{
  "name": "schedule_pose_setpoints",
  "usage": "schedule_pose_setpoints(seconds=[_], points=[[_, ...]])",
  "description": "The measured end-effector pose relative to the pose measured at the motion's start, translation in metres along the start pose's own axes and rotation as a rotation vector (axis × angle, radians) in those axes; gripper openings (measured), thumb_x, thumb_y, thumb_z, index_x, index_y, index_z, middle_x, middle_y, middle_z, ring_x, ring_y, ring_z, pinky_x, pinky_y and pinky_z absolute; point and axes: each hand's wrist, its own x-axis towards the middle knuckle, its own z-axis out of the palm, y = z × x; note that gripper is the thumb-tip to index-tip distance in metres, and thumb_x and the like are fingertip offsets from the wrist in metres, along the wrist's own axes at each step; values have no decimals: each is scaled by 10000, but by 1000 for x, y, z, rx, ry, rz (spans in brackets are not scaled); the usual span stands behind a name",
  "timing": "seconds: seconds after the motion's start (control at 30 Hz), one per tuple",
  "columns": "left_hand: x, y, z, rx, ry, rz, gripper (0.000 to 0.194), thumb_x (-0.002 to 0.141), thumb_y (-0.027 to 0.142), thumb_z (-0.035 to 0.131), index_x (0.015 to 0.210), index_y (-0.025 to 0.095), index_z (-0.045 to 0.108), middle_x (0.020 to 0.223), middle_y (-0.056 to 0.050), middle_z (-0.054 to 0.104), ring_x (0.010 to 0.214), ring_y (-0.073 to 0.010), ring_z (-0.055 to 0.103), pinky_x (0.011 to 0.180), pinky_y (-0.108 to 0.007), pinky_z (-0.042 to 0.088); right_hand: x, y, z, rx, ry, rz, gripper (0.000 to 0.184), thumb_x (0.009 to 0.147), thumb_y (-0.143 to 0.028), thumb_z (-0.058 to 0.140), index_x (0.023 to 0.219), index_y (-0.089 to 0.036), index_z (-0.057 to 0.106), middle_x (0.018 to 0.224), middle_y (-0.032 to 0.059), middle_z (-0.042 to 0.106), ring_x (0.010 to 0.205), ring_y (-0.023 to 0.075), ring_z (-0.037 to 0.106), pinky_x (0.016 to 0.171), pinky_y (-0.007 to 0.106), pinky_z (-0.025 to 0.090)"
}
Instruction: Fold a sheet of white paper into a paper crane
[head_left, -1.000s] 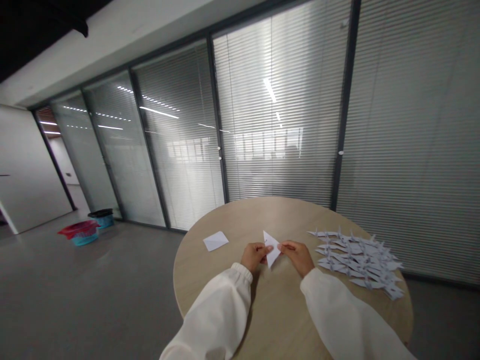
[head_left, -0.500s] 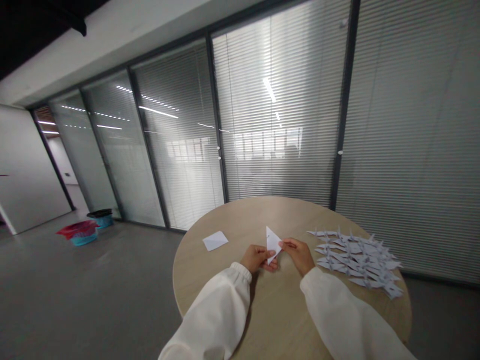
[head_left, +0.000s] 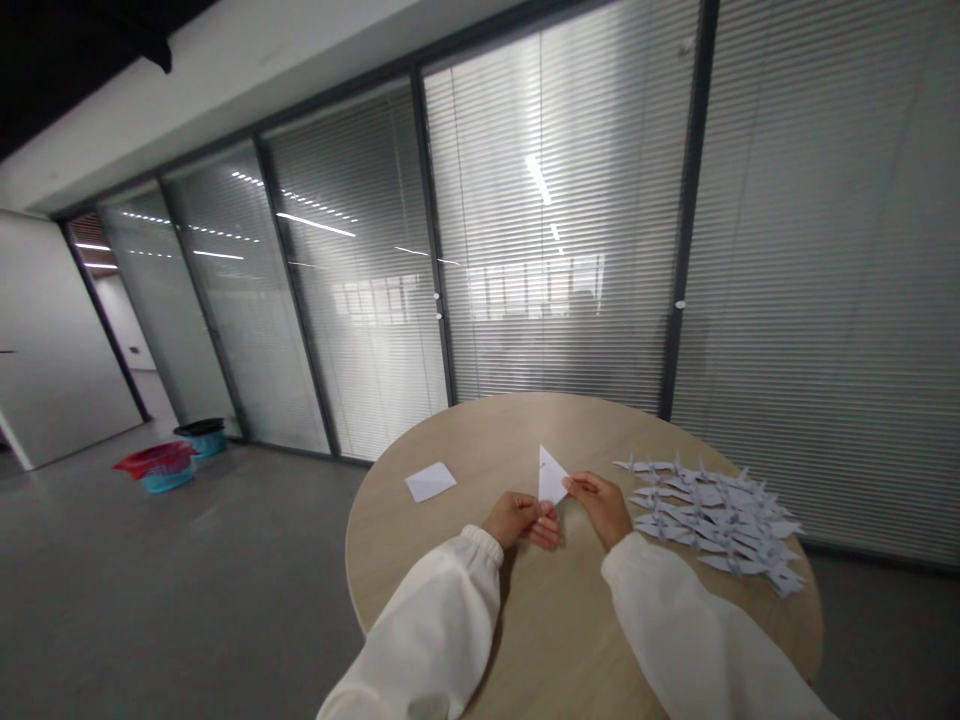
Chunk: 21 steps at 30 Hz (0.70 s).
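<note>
A small triangle of folded white paper [head_left: 551, 478] is held up between two bare hands over the round wooden table [head_left: 559, 625], one point directed away from the person. The left hand [head_left: 514, 517] grips its lower corner, fingers closed narrowly on the edge, with others curled beneath; the right hand [head_left: 602, 508] pinches the right-hand corner between thumb and fingertip. The paper is small and pale, so how its layers lie is hard to make out. Because both grips sit at corners, an uneven pull from either hand could skew the layers or open a crease, and a slack pinch might let the triangle twist. Off to the left lies a flat white sheet [head_left: 430, 482], well apart from the hands. On the right, the crowded paper cranes [head_left: 724, 525] lie near the right sleeve [head_left: 664, 605]; a careless outward sweep of that forearm could knock or crush the closest ones.
</note>
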Motion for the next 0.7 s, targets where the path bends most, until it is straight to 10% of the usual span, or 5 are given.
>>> schedule_pose_setpoints(seconds=[0.7], points=[[-3,4,2,57,70,30,426,518,452,735,707,85,630,678,-98,667,591,-176,628,602,-304,489,2,5,-4,-40,-52,-27,420,662,-529,585,775,-131,660,733,85,691,675,223,627,652,319,483]])
